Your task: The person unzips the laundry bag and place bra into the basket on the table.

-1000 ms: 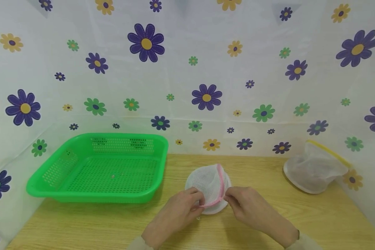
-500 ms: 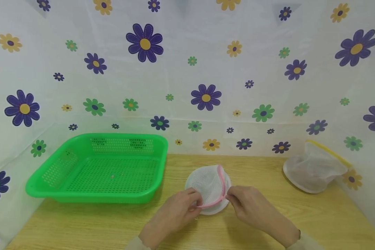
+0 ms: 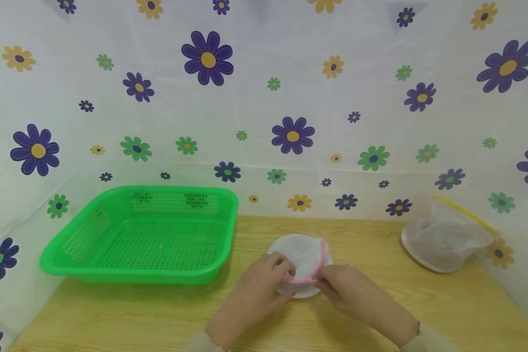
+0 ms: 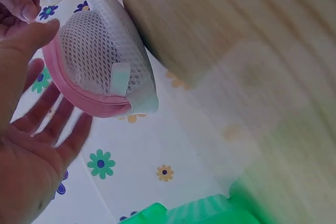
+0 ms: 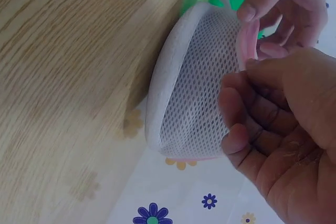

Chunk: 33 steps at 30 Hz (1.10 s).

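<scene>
A white mesh laundry bag (image 3: 301, 250) with a pink zipper trim (image 3: 323, 254) sits on the wooden table between both hands. My right hand (image 3: 356, 293) pinches the trim near its front corner; in the right wrist view, thumb and index finger of that hand (image 5: 294, 129) meet at the pink edge. Over the bag's left side lies my left hand (image 3: 261, 281). In the left wrist view its fingers spread loosely beside the pink trim (image 4: 89, 100), with the thumb close to the edge. A small white tab (image 4: 120, 79) shows on the mesh.
On the left stands a green perforated plastic basket (image 3: 136, 277). A second white bag with a yellow trim (image 3: 449, 239) rests at the far right against the flower-printed sheet (image 3: 246, 107), which backs the wooden table (image 3: 158, 313).
My left hand has let go of the trim's left part and moved slightly right and up over the bag, its fingers spreading. The right hand keeps its pinch; the bag has shifted and turned slightly.
</scene>
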### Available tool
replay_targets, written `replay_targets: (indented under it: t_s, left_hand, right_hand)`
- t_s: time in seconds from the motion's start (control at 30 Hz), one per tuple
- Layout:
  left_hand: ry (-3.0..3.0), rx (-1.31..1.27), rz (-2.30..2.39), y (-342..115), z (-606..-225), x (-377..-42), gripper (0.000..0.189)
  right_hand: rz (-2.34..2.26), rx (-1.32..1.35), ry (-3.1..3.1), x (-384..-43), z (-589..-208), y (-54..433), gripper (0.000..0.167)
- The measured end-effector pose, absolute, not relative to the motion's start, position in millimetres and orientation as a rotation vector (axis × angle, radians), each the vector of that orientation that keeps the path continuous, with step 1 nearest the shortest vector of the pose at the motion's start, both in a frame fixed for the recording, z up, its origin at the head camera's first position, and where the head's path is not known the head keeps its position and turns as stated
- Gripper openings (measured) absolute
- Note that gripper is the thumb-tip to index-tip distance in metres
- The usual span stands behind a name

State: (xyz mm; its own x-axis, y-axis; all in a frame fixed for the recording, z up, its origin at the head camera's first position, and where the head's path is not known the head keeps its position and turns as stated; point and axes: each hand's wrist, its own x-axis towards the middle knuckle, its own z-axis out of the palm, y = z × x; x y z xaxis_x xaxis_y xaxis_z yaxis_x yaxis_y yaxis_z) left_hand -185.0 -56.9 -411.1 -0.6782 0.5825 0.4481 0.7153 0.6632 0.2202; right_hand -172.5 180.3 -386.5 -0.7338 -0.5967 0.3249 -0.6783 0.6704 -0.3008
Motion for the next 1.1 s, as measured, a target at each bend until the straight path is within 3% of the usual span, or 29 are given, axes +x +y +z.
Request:
replay_targets:
  t_s: [0.13, 0.33, 0.53, 0.73, 0.93, 1.1]
  left_hand:
    - [-2.442, -1.077, -0.500, -49.4, -410.7, -188.9, 0.026]
    - [-2.557, -1.124, -0.458, -36.6, -413.4, -193.8, 0.022]
    - [-2.757, -1.137, -0.439, -32.6, -415.8, -192.7, 0.058]
    - [-2.708, -1.184, -0.372, -30.8, -407.7, -197.6, 0.064]
    - [-2.876, -1.155, -0.419, -25.2, -392.5, -204.6, 0.089]
    - [-3.060, -1.134, -0.394, -23.4, -387.3, -209.1, 0.084]
  right_hand:
    - [0.560, 1.051, -2.702, -173.4, -388.6, 178.5, 0.022]
    - [0.573, 1.067, -2.832, -174.3, -393.2, 180.9, 0.024]
    - [0.549, 1.071, -2.909, -177.8, -399.3, 186.0, 0.024]
    - [0.534, 1.071, -2.932, -183.2, -401.7, 191.3, 0.023]
    - [0.631, 1.158, -2.963, -184.3, -401.1, 193.1, 0.021]
    - [0.661, 1.207, -2.985, -182.2, -402.5, 195.5, 0.021]
